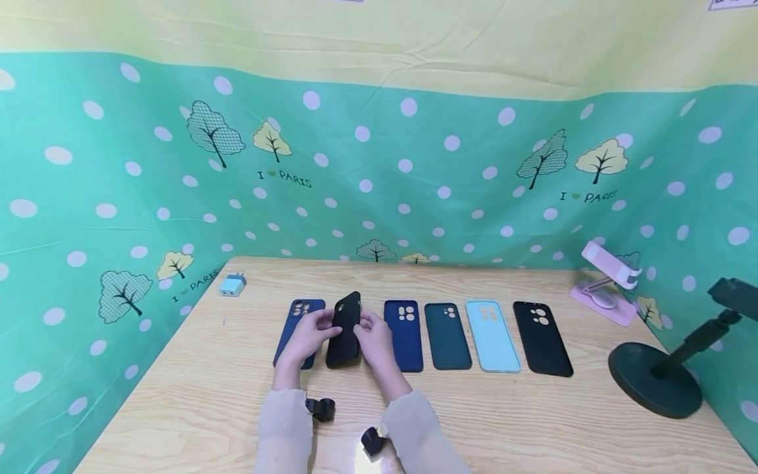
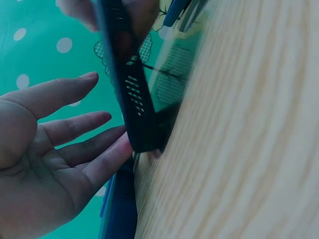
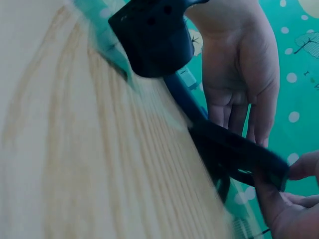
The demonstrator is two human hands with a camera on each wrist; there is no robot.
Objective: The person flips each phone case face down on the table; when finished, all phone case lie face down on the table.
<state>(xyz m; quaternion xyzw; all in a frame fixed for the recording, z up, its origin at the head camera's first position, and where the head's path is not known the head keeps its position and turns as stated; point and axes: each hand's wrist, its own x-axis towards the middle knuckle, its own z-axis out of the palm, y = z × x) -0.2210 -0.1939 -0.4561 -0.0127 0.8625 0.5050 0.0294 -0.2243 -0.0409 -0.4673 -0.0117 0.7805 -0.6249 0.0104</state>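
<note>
A black phone case (image 1: 343, 347) is raised on a tilt between both hands, its lower end close to the table. My right hand (image 1: 376, 340) pinches its right edge; in the right wrist view, thumb and fingers of that hand (image 3: 291, 211) squeeze one corner of the case (image 3: 239, 152). My left hand (image 1: 304, 340) is at the left edge. In the left wrist view, the fingers of the left hand (image 2: 57, 149) are spread, with fingertips right at the slotted end of the case (image 2: 130, 94). Partly under the left hand lies a dark blue case (image 1: 291, 329).
Right of the hands lie a dark blue case (image 1: 404, 339), a dark teal case (image 1: 448, 339), a light blue case (image 1: 494, 339) and another black case (image 1: 543, 342). A blue charger plug (image 1: 233, 285), pink stand (image 1: 610, 304) and black stand (image 1: 654, 380) are near the table's edges.
</note>
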